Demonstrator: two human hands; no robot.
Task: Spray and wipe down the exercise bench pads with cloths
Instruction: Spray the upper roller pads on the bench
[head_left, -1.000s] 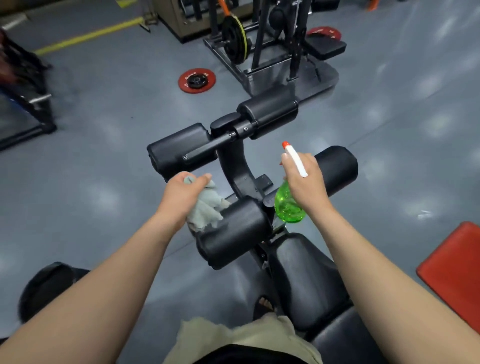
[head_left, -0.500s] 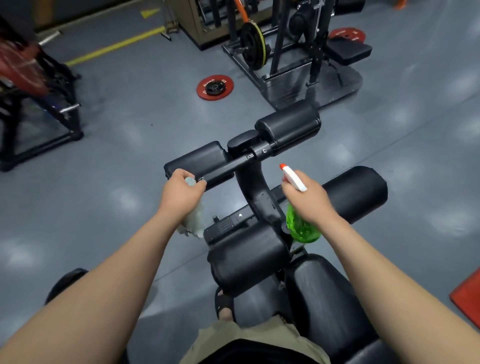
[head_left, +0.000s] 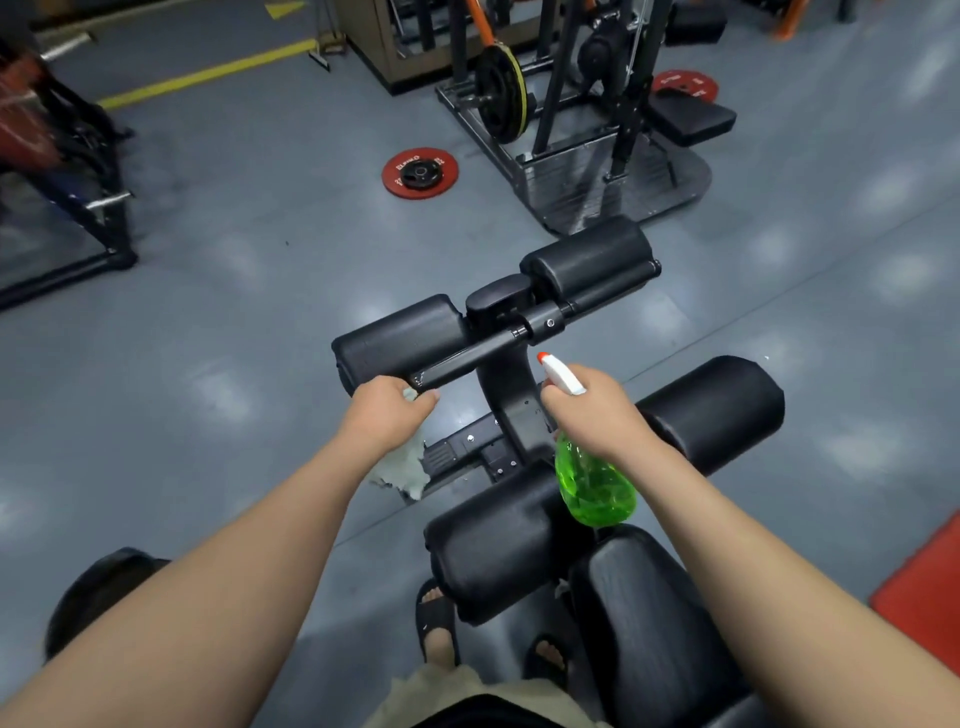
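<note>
Grey crumpled cloth (head_left: 402, 465), pinched in the curled left grip (head_left: 387, 410), sits against the black cylindrical roller pad (head_left: 400, 338). The right grip (head_left: 592, 410) clasps the green plastic spray bottle (head_left: 595, 486), whose stray mist may slick the floor (head_left: 249, 312).

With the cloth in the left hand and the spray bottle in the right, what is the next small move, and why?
Probably slide the left hand with the cloth along the far left roller pad: the hand presses the cloth at that pad's near edge, while the right hand holds the spray bottle beside it, nozzle pointing forward.
</note>
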